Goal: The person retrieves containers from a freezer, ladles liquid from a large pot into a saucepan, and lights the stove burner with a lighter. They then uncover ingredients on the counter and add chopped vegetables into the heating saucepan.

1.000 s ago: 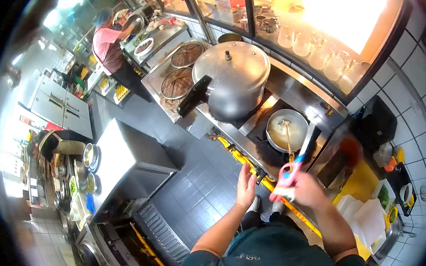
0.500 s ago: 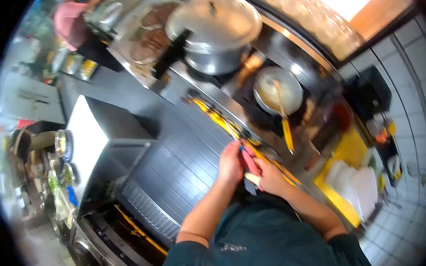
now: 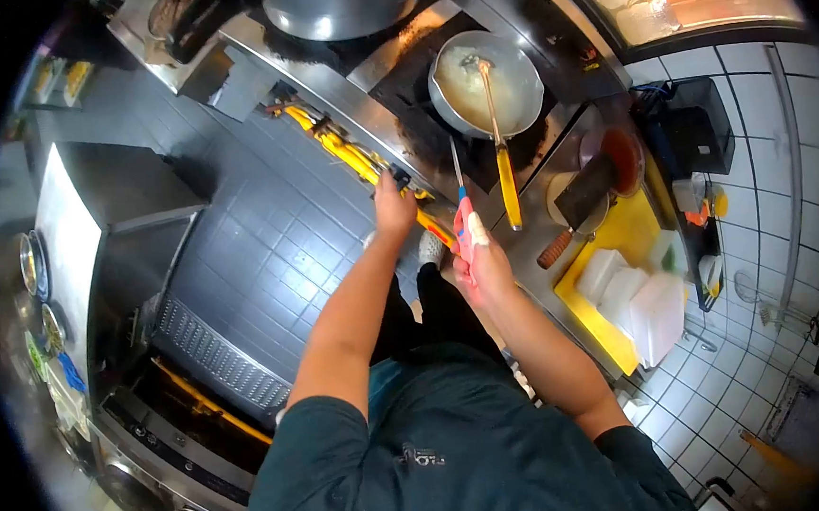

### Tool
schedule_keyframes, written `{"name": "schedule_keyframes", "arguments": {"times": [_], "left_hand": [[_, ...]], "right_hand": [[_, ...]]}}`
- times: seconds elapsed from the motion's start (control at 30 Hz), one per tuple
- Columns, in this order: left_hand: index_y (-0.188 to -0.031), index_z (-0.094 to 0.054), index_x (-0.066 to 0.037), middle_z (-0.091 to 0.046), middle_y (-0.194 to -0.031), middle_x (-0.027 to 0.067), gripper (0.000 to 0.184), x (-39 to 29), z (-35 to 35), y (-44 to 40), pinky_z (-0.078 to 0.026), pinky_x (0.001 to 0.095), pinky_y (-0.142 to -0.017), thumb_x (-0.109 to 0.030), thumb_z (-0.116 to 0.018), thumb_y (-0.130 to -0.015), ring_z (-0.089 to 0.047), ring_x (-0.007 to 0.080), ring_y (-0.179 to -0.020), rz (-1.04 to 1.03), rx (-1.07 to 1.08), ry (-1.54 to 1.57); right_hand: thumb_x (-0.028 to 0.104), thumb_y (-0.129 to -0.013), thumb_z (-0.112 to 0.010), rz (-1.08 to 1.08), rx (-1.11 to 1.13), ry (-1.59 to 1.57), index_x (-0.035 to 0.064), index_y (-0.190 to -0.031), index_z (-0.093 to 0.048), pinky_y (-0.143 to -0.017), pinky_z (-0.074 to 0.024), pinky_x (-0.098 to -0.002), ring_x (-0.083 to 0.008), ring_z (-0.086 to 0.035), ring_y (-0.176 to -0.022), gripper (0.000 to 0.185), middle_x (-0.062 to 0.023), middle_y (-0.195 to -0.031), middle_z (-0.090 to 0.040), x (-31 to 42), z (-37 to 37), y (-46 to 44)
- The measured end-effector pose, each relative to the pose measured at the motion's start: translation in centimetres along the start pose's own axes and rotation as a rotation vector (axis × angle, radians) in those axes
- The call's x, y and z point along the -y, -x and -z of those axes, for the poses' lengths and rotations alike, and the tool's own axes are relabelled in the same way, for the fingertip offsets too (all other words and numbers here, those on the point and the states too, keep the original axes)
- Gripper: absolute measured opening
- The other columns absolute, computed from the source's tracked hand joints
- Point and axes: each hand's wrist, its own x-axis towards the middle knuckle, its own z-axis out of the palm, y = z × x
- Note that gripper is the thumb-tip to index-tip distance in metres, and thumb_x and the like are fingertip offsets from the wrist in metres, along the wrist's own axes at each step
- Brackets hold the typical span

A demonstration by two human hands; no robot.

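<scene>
My left hand [image 3: 394, 204] is closed at the stove's front edge, beside a black knob [image 3: 402, 174] and the yellow pipe [image 3: 340, 151]; what its fingers hold is hidden. In my right hand [image 3: 486, 264] are scissors [image 3: 465, 218] with red and blue handles, their thin metal blades pointing at the burner. A pale piece [image 3: 478, 231] shows by that thumb. Beyond the blades, a pan [image 3: 444, 96] of cloudy liquid sits on the burner. A utensil [image 3: 490, 98] rests in it, over the pan's yellow handle [image 3: 509, 192].
At the upper left of the stove stands a large metal pot [image 3: 340, 9]. On the right are a cleaver [image 3: 584, 194], a red bowl [image 3: 623, 160], a yellow board [image 3: 573, 291] and white boxes [image 3: 656, 319]. A steel cabinet [image 3: 129, 190] stands left across the tiled floor [image 3: 263, 199].
My hands, together around the scissors half a second ago, have moved apart. The left has gone to the stove front, and the scissors now point at the burner. The view has shifted toward the right-hand counter.
</scene>
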Motion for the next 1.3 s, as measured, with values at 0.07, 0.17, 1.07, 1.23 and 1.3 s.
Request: {"name": "schedule_keyframes", "arguments": {"times": [0.07,0.17,1.07,1.23,1.3], "left_hand": [[-0.136,-0.048,0.005,-0.053,-0.134,0.0300,0.057,1.1,-1.3,-1.7,-0.043,0.0470,-0.105,-0.007,-0.064,-0.083,-0.051,0.0451,-0.125,-0.109,-0.173,-0.095],[-0.122,-0.061,-0.002,-0.068,-0.115,0.0244,0.040,1.2,-0.3,-3.9,-0.052,0.0456,-0.093,-0.005,-0.065,-0.082,-0.064,0.0418,-0.109,0.077,0.148,-0.005],[-0.134,-0.046,0.008,-0.069,-0.087,0.0178,0.057,4.4,-2.3,-6.0,-0.056,0.0361,-0.048,-0.010,-0.075,-0.088,-0.069,0.0261,-0.060,0.857,-0.027,0.708],[-0.115,-0.052,0.003,-0.067,-0.080,0.0138,0.035,4.3,-2.1,-6.0,-0.053,0.0370,-0.044,-0.007,-0.073,-0.089,-0.066,0.0245,-0.054,0.845,0.001,0.741],[-0.105,-0.052,0.003,-0.061,-0.070,0.0123,0.023,4.5,-2.2,-6.1,-0.042,0.0364,-0.038,-0.008,-0.068,-0.093,-0.058,0.0229,-0.047,0.827,-0.001,0.802]], "right_hand": [[0.061,-0.096,-0.057,0.032,-0.029,0.011,0.0191,-0.101,-0.054,-0.041,-0.0252,-0.0183,-0.0045,-0.035,-0.049,0.042,0.0026,-0.078,-0.047,0.0,0.0,-1.4],[0.056,-0.098,-0.057,0.020,-0.026,-0.035,0.0207,-0.099,-0.054,-0.042,-0.0249,-0.0191,-0.0045,-0.035,-0.051,0.035,0.0031,-0.078,-0.045,0.3,0.1,-2.9],[0.041,-0.098,-0.063,-0.037,-0.119,-0.100,0.0179,-0.100,-0.054,-0.042,-0.0257,-0.0208,-0.0064,-0.034,-0.053,0.026,0.0023,-0.083,-0.047,0.5,-0.7,-5.0],[0.039,-0.097,-0.066,-0.080,-0.067,-0.141,0.0189,-0.111,-0.058,-0.041,-0.0265,-0.0206,-0.0067,-0.039,-0.054,0.026,-0.0008,-0.087,-0.053,0.9,-0.2,-5.0],[0.038,-0.099,-0.063,-0.100,-0.077,-0.093,0.0187,-0.114,-0.056,-0.041,-0.0268,-0.0204,-0.0061,-0.040,-0.053,0.026,-0.0004,-0.086,-0.054,1.3,-0.3,-3.7]]}}
